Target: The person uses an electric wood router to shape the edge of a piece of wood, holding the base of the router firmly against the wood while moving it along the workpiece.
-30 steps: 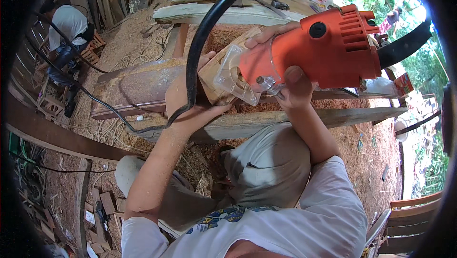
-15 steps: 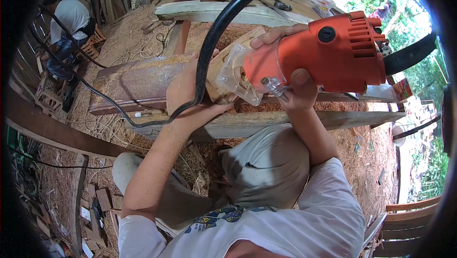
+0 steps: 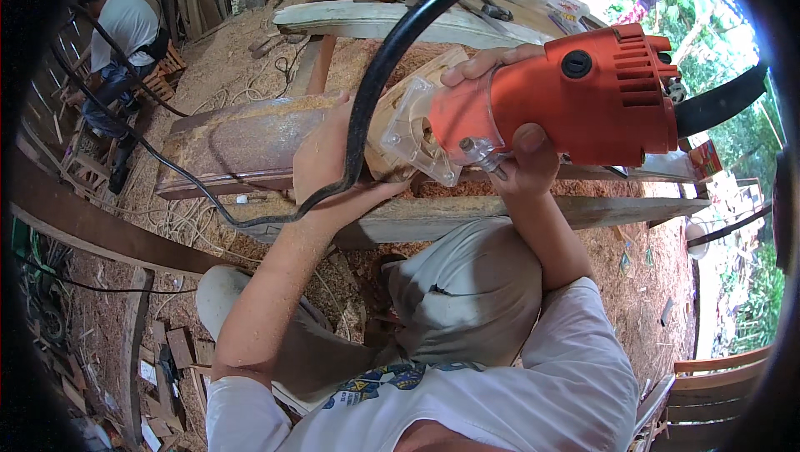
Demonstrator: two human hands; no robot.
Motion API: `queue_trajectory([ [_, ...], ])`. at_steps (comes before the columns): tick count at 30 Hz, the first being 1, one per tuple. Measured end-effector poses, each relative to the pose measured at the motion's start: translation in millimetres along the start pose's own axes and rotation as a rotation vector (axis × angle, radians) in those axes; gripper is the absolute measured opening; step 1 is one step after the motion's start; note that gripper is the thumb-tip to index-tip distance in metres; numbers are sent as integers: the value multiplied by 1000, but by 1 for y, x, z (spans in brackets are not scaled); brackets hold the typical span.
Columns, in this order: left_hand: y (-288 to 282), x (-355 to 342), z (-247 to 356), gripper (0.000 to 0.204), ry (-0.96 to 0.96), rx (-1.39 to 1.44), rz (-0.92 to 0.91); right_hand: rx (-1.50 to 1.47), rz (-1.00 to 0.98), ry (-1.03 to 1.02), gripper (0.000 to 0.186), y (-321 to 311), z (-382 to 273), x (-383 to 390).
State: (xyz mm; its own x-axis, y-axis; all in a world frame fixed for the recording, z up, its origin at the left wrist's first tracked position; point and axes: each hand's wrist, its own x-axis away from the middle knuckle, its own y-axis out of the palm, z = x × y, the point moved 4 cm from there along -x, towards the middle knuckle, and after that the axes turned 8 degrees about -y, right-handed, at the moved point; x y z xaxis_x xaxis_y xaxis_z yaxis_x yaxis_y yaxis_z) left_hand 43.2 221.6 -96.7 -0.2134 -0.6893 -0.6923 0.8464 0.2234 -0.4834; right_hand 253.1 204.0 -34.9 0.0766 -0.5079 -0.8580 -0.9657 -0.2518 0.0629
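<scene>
An orange trim router (image 3: pixel 575 98) lies tilted sideways, its clear plastic base (image 3: pixel 410 137) against a pale wooden piece (image 3: pixel 392 123). My right hand (image 3: pixel 530 156) wraps round the router body, thumb in front and fingers over the top. On the other side, my left hand (image 3: pixel 325 156) grips the wooden piece, its fingers partly hidden behind the black power cord (image 3: pixel 360 119). The cord loops from the router's rear over the top and down across my left wrist. Where the bit meets the wood is mostly hidden by the base.
A brown timber beam (image 3: pixel 250 148) lies under my left hand, with a grey plank (image 3: pixel 467 212) nearer my knees. Boards and tools, including a hammer (image 3: pixel 492 9), lie beyond. Wood shavings cover the ground. At far left another person (image 3: pixel 125 44) bends over a wooden crate.
The router has shifted very slightly right and down with my right hand. My left hand stays on the wooden piece. A distant person outside at upper right has moved.
</scene>
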Motion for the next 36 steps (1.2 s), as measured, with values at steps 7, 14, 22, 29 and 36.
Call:
queue_trajectory([
  [7, 0, 0, -2, 97, 32, 22, 21, 47, 37, -86, 75, 4, 2, -1],
  [14, 0, 0, 0, 98, -17, 44, -4, 73, 20, -114, 73, 1, 1, -3],
  [22, 1, -1, -3, 98, 44, 79, 17, 98, 52, -133, 69, 3, 0, -5],
  [29, 3, 0, -6, 98, -19, 129, 8, 100, 50, -105, 68, 0, 2, -2],
  [36, 2, 0, -5, 97, -13, 93, 8, 105, 27, -115, 64, -4, 1, -2],
])
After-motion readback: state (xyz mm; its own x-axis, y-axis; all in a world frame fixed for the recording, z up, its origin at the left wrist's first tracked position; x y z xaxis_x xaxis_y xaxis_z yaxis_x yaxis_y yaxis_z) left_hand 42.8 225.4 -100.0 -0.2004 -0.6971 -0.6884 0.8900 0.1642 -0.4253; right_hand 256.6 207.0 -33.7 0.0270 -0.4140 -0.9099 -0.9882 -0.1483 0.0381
